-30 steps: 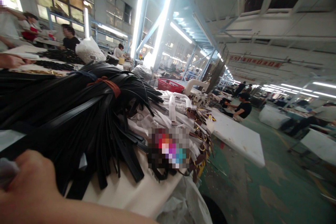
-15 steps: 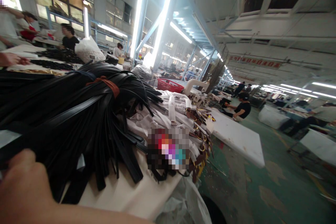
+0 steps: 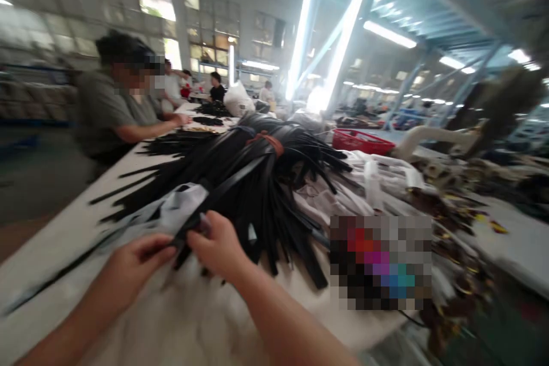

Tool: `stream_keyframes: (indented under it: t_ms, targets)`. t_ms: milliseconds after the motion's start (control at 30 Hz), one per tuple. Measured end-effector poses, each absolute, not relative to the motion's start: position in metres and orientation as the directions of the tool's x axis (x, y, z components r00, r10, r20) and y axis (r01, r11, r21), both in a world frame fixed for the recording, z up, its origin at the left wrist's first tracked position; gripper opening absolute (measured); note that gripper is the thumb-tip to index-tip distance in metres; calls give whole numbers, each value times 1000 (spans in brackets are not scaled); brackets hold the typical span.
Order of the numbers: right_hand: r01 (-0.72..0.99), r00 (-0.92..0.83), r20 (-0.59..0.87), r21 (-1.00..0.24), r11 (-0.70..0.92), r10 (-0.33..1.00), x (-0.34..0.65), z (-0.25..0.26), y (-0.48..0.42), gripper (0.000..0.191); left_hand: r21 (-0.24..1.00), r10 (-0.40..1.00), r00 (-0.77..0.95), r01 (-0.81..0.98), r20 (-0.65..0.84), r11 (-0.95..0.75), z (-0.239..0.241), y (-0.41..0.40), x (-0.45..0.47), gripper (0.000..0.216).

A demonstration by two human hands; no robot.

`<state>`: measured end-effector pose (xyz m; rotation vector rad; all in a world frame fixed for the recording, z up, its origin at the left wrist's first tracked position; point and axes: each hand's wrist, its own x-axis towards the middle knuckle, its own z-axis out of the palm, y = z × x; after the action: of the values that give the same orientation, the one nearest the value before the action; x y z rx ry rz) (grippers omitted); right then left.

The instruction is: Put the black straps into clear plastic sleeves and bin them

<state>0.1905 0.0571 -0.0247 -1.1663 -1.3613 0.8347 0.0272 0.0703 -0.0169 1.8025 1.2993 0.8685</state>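
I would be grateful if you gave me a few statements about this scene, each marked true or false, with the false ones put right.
1. The left hand and the right hand both have their fingers at a dark strip. True.
2. The band around the bundle of black strips is white. False: the band is reddish brown.
3. A red basket shows beyond the bundle, to its right in the picture. True.
4. The co-worker in the grey top is at the right edge of the picture. False: that co-worker is on the left, beside the table.
5. A bulging white bag shows beyond the bundle. True.
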Motion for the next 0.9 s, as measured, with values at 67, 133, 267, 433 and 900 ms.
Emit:
stream_keyframes:
  t_ms: [67, 133, 267, 433, 900]
  targets:
    - [25, 0, 175, -984, 175, 985, 190, -27, 59, 12, 890, 939, 332, 394, 93, -227, -15, 71, 16, 21]
    - [-48, 0, 184, -982, 184, 983, 190, -30, 60, 14, 916, 929, 356, 330, 103, -228, -17, 70, 13, 22]
    - [-46, -7, 217, -975, 216, 976, 188, -32, 54, 17, 954, 930, 353, 230, 103, -193, -21, 66, 17, 21]
    - [-111, -151, 141, -986, 125, 978, 193, -28, 49, 23, 922, 912, 378, 276, 157, -273, -22, 57, 20, 15]
    - [-229, -140, 70, -973, 36, 988, 189, -31, 49, 37, 974, 860, 501, 226, -94, -25, -11, 50, 20, 18]
